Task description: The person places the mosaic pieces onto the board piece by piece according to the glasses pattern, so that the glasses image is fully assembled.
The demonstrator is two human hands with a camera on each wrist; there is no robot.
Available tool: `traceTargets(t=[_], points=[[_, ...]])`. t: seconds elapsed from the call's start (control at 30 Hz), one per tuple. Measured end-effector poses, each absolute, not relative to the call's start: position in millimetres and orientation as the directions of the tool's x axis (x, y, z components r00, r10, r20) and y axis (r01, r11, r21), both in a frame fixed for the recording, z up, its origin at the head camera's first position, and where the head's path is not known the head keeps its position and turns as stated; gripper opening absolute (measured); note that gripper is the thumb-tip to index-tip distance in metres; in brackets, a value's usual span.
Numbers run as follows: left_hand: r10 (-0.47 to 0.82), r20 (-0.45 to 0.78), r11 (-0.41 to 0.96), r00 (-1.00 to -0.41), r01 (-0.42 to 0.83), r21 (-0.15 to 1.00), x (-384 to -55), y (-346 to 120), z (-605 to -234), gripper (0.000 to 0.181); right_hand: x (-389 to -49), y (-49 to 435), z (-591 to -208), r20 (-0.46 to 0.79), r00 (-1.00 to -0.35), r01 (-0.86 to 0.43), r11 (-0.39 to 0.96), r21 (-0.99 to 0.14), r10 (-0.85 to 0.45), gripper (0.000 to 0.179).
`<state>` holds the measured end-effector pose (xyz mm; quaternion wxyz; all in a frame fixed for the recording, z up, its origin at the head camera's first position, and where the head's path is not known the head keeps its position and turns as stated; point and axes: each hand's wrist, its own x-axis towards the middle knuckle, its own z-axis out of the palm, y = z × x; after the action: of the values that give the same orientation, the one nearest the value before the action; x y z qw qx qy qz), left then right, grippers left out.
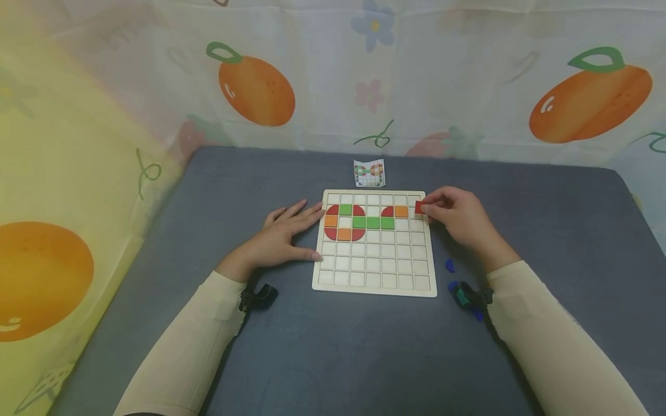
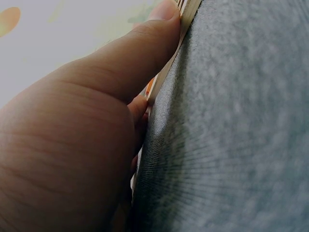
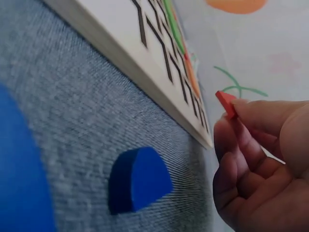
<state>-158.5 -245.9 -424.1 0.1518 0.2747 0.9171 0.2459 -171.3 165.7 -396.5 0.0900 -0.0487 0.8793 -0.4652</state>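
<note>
A pale wooden grid board [image 1: 372, 280] lies on the table, its upper cells filled with red, orange and green tiles. Some red tiles have a rounded corner, like the one at the lower left of the pattern [image 1: 330, 234]. My left hand [image 1: 276, 240] spreads its fingers along the board's left side, fingertips and thumb at the rim. In the left wrist view, the thumb [image 2: 140, 53] touches the wooden edge. With thumb and fingers, my right hand [image 1: 458, 216] pinches a small red tile [image 3: 226, 103] over the board's upper right edge.
Beyond the board lies a small printed card [image 1: 369, 173] with a coloured grid pattern. Several blue pieces, one with a curved side [image 3: 149, 179], lie on the grey table [image 1: 364, 358] right of the board, partly under the right wrist. A fruit-print cloth [image 1: 322, 69] hangs behind.
</note>
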Motion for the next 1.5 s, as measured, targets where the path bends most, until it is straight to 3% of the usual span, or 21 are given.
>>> traceTargets(t=[0.3,0.67,0.93,1.27,1.5], points=[[0.582,-0.137,0.724,-0.801,0.435,0.536,-158.1,-245.7,-424.4,0.106,-180.1,161.4,-405.9,-0.201,-0.966,0.055,0.623,-0.780,-0.166,0.023],[0.577,-0.140,0.731,-0.805,0.431,0.529,-158.5,-245.9,-424.3,0.106,-181.2,159.0,-405.7,-0.207,-0.967,0.070,0.620,-0.781,-0.151,0.029],[0.575,-0.142,0.734,-0.806,0.430,0.526,-158.6,-246.2,-425.0,0.105,-176.3,160.9,-403.1,-0.201,-0.964,0.070,0.560,-0.826,-0.176,0.035],[0.578,-0.138,0.730,-0.804,0.433,0.529,-157.4,-245.7,-424.0,0.106,-167.1,171.9,-391.5,-0.163,-0.960,0.042,0.458,-0.888,-0.229,0.055],[0.581,-0.135,0.729,-0.802,0.439,0.526,-157.9,-246.3,-424.6,0.105,-158.6,178.8,-382.3,-0.118,-0.958,0.006,0.395,-0.919,-0.262,0.051]])
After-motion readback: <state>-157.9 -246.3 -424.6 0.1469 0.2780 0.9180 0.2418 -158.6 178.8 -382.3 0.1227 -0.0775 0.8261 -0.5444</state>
